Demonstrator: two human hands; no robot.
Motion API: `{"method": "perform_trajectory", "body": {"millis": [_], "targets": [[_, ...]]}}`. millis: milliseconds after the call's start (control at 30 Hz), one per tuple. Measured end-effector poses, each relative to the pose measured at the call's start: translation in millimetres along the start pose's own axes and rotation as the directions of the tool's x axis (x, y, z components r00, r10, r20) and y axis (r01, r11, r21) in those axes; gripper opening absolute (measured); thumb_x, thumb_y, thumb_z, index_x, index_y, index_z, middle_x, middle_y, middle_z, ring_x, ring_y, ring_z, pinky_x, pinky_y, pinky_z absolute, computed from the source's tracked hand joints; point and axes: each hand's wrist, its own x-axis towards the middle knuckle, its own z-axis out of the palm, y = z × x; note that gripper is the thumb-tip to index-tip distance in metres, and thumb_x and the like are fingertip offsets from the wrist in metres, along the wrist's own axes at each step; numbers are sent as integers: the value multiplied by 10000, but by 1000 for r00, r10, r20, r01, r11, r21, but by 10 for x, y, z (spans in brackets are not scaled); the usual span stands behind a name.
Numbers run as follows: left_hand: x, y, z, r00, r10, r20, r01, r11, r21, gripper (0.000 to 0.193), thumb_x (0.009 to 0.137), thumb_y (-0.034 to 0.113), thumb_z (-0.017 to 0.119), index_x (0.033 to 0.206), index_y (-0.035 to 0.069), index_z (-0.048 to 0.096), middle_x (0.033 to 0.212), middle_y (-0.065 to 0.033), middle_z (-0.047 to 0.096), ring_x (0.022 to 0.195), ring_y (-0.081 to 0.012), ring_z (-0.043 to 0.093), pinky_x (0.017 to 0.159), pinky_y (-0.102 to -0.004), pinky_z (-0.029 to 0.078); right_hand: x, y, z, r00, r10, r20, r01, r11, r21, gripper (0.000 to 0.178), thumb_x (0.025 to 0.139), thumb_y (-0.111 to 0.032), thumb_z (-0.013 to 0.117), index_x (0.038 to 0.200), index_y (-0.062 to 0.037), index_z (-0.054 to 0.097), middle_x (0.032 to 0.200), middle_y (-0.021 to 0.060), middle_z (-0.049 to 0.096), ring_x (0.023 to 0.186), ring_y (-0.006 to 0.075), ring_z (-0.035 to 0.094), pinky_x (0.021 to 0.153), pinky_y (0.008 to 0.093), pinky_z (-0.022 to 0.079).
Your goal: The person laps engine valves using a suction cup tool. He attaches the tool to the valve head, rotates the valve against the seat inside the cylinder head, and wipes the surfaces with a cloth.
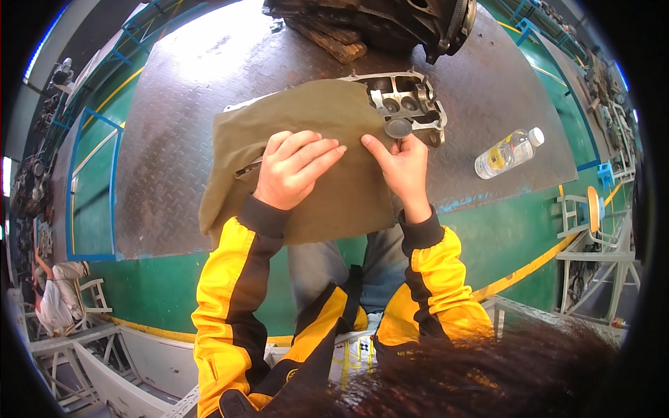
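Note:
A brown-green cloth [327,202] is spread over part of a metal engine cylinder head [404,94] and hangs over the table's near edge. My left hand [293,167] rests over the cloth's middle, fingers stretched out and close together, holding nothing that I can see. Beside its wrist a strip of dark metal shows at a gap in the cloth. My right hand [406,167] is closed round the stem of an engine valve [398,127], whose round grey head points up and away from me. Its thumb lies against the cloth's right part. The fingers behind the stem are partly hidden.
A dark steel table [167,153] with a tread pattern bears everything. At its far side sits a large black engine part [390,28] on a wood block [331,43]. A clear plastic bottle [507,153] lies at the right. Another person [59,296] is at the far left.

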Motion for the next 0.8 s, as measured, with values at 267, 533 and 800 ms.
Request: {"method": "perform_trajectory", "body": {"millis": [267, 533, 800], "targets": [[20, -39, 96, 988, -152, -10, 151, 986, -67, 531, 729, 80, 910, 1237, 78, 756, 986, 9, 802, 947, -191, 712, 845, -358, 520, 38, 8, -41, 998, 20, 55, -23, 998, 63, 316, 828, -213, 935, 936, -1, 729, 658, -94, 383, 632, 34, 295, 534, 252, 254], [0, -21, 115, 974, -220, -53, 211, 967, -140, 498, 722, 74, 919, 1195, 71, 762, 969, 2, 806, 894, -206, 719, 834, -355, 515, 17, 26, -98, 995, 23, 96, -36, 990, 138, 294, 850, -150, 928, 981, 21, 729, 766, -100, 554, 673, 15, 357, 562, 222, 296], [-9, -45, 103, 974, -225, 3, 224, 968, -114, 360, 750, 118, 910, 1086, 83, 786, 931, -19, 787, 868, -206, 721, 824, -360, 507, 52, 121, -139, 997, -28, 66, 26, 999, 28, 295, 846, -180, 934, 844, -12, 692, 696, -92, 497, 658, 31, 367, 550, 244, 313]]}}
